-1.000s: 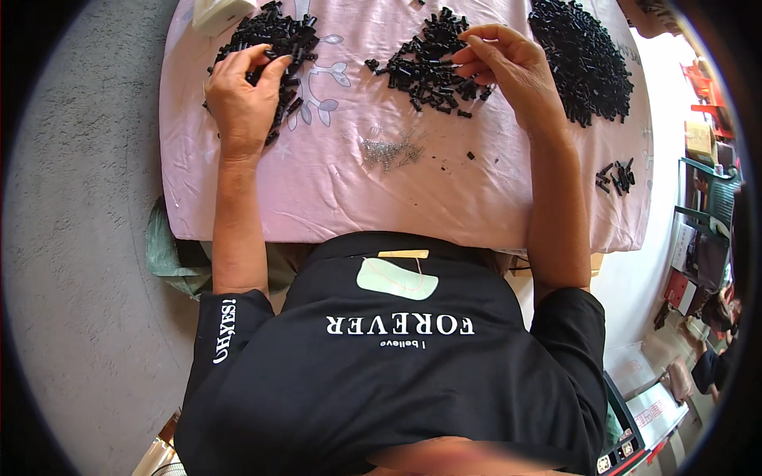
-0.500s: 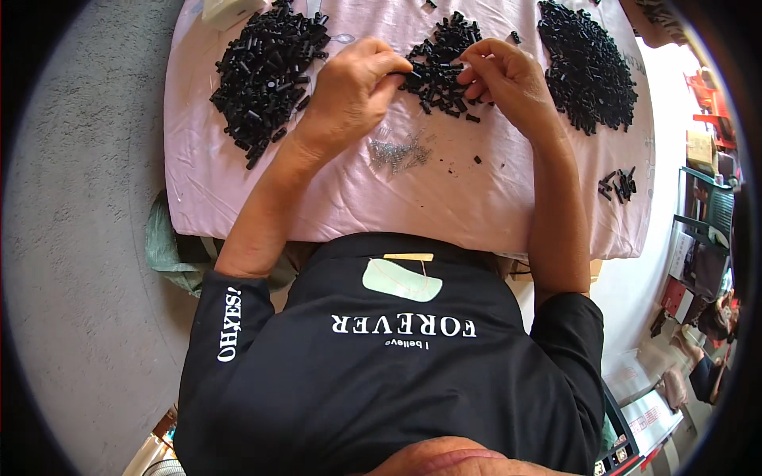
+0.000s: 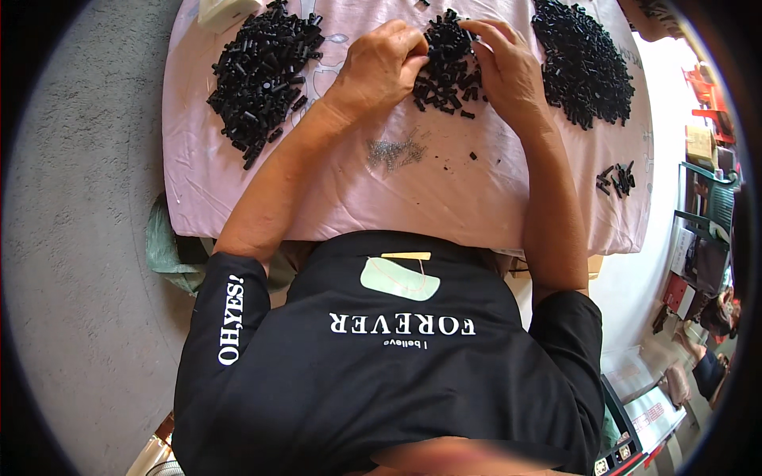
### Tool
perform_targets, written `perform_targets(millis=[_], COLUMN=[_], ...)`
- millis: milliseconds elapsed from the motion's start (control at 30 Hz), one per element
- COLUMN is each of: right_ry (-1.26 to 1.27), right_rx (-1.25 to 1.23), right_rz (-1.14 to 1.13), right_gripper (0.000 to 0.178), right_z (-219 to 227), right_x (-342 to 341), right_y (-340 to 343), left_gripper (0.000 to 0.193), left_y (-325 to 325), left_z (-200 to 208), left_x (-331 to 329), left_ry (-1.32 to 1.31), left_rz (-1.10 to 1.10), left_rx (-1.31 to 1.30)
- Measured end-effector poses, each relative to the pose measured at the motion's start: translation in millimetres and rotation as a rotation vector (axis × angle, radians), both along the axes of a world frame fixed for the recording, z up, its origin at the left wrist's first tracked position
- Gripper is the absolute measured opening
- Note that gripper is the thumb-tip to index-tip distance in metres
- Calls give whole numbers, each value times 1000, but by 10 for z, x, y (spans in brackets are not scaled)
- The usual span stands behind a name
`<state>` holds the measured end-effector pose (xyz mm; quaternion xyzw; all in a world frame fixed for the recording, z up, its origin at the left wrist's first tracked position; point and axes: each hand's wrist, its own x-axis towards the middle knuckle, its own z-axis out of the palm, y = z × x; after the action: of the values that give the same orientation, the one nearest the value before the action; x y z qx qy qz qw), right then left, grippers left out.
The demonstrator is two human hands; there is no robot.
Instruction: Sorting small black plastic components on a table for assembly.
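Black heap [image 3: 449, 70] between left hand [image 3: 382, 65] and right hand [image 3: 512, 73].

left pile [image 3: 262, 79], middle pile [image 3: 447, 73], right pile [image 3: 586, 67] on table [image 3: 444, 206], seemingly pins [image 3: 394, 152] before middle pile

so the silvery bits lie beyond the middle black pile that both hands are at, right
Not beyond it: the head view shows the silvery bits on the person's side of the middle black pile that the left hand and right hand are at.
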<state>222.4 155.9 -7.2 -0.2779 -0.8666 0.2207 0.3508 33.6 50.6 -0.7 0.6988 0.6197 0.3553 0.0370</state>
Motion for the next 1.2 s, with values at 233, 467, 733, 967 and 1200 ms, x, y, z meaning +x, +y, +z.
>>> perform_targets(millis=[233, 467, 733, 967, 1200], right_ry=[-118, -81, 71, 216, 333], right_rx=[217, 144, -215, -497, -671], right_rz=[149, 89, -83, -49, -16], right_gripper=[33, 26, 16, 20, 24], right_z=[-170, -95, -171, -320, -345], right_x=[-25, 8, 63, 99, 82], right_y=[84, 55, 146, 297, 304], left_gripper=[12, 8, 14, 14, 13], left_y=[229, 259, 131, 96, 107], left_z=[21, 99, 112, -70, 27], left_x=[72, 81, -65, -224, -87], left_ry=[-49, -131, -308, -222, -502], left_rz=[-61, -46, 79, 138, 98], left_rx=[57, 22, -83, -21, -251])
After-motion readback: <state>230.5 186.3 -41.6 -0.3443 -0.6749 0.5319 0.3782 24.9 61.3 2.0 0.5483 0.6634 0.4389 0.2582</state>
